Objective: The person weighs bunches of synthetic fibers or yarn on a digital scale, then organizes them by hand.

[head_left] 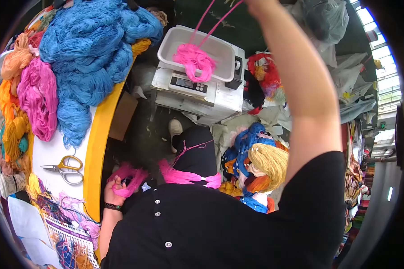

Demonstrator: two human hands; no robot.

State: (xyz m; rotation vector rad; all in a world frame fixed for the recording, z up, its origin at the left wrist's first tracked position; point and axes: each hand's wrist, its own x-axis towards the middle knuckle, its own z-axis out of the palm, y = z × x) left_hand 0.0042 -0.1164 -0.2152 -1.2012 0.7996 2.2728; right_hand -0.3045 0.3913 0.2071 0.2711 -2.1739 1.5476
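Note:
My left hand (114,190), low beside the table edge, is closed around a loose bundle of pink yarn (137,178). My right arm stretches up, and my right hand (257,5) is cut by the top edge. Pink strands rise to it from a pink yarn skein (194,58), which lies in a white plastic tray (168,41) and hangs over its front rim. Under the tray is a digital scale (187,86). Another pink hank (188,176), bound with a white tie, lies across my lap. Its far end is hidden by my shirt.
On the yellow-edged table (104,121) at left lie a big blue yarn heap (87,40), a pink skein (38,96), scissors (67,169) and a thread colour card (69,228). Multicoloured skeins (267,163) are piled at my right. Plastic bags (323,22) hang behind.

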